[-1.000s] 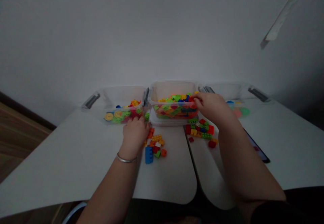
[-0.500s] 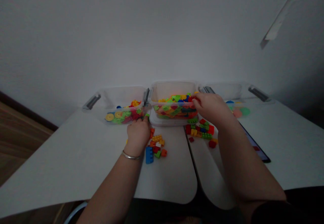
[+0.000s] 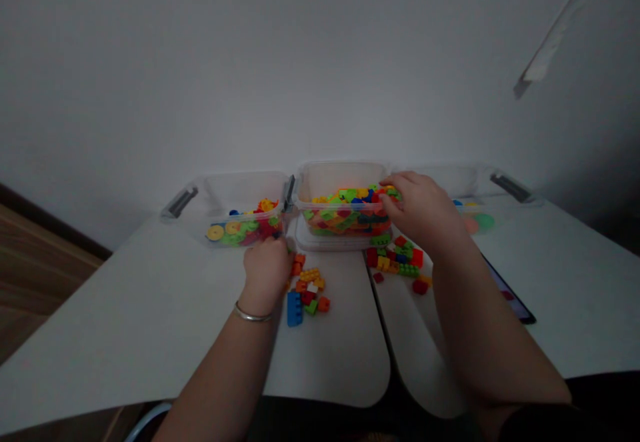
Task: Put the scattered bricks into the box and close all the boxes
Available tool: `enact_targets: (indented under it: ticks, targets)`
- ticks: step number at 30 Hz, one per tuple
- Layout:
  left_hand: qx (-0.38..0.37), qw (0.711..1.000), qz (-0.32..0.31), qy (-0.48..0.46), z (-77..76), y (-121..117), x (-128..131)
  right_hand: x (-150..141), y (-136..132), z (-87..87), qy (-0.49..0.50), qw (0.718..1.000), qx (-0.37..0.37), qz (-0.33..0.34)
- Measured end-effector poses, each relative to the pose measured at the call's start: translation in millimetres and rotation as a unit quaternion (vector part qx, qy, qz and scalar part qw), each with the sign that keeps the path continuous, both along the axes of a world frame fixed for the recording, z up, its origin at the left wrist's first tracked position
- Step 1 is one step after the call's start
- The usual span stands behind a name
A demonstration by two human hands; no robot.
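My left hand (image 3: 267,267) rests low on the table at the front of the left clear bin (image 3: 245,192), with a bangle (image 3: 253,314) at its wrist. Its fingers are curled in, and whatever they hold is hidden. Beside it lie loose toy bricks, among them a long blue brick (image 3: 295,309) and a yellow brick (image 3: 310,274). My right hand (image 3: 419,207) is over the right end of the middle clear bin (image 3: 345,172), thumb and fingers apart around the bricks (image 3: 357,197) at its rim.
Another brick group (image 3: 400,259) lies in front of the middle bin, right of the gap between two tabletops (image 3: 383,325). A right clear bin (image 3: 480,192) holds round coloured pieces. A phone or tablet (image 3: 510,292) lies beside my right forearm. Behind the bins rises a wall (image 3: 300,69).
My left hand has drawn back slightly and to the left, its fingers curling from stretched out. My right hand has lifted a little, and its thumb and fingers have parted.
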State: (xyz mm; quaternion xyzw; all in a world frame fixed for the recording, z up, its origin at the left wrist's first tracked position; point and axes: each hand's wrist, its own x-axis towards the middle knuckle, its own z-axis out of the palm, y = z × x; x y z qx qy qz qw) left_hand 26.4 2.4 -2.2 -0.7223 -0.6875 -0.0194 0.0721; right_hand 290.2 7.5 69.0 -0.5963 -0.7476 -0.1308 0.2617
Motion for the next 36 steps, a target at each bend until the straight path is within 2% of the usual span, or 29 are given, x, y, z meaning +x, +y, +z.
enact_targets:
  ticks: [3,6,8,10,12,15,18,20,22,26,32,36]
  targets:
    - [0.013,1.0,-0.002,-0.017,3.3,1,3,-5,-5,3.3,0.053,0.996,0.035,0.062]
    - [0.02,0.994,-0.043,-0.098,7.3,1,8,-14,-10,4.7,0.083,0.987,0.036,0.132]
    - [0.038,0.98,-0.087,-0.175,7.6,1,11,-24,-14,3.5,0.101,0.978,0.019,0.181]
    - [0.057,0.953,-0.126,-0.271,5.2,2,14,-37,-18,-0.4,0.116,0.965,-0.012,0.235]
    - [0.051,0.904,-0.15,-0.396,0.8,3,17,-50,-19,-7.8,0.119,0.95,-0.048,0.284]
    - [0.001,0.79,-0.152,-0.594,-5.4,7,22,-66,-19,-23.1,0.106,0.941,-0.087,0.309]
    - [-0.044,0.688,-0.136,-0.712,-6.8,9,27,-76,-17,-36.6,0.085,0.94,-0.116,0.309]
    - [-0.066,0.643,-0.113,-0.754,-5.5,8,29,-78,-15,-41.3,0.084,0.94,-0.127,0.305]
    - [-0.084,0.612,-0.094,-0.781,-4.0,7,30,-79,-14,-42.9,0.096,0.939,-0.135,0.301]
    - [-0.095,0.583,-0.083,-0.803,-3.2,6,31,-80,-14,-42.6,0.114,0.939,-0.138,0.295]
    - [-0.093,0.587,-0.078,-0.8,-3.7,6,30,-81,-14,-43.8,0.12,0.937,-0.131,0.301]
    - [-0.103,0.579,-0.077,-0.805,-3.6,5,30,-79,-14,-44.4,0.121,0.937,-0.126,0.304]
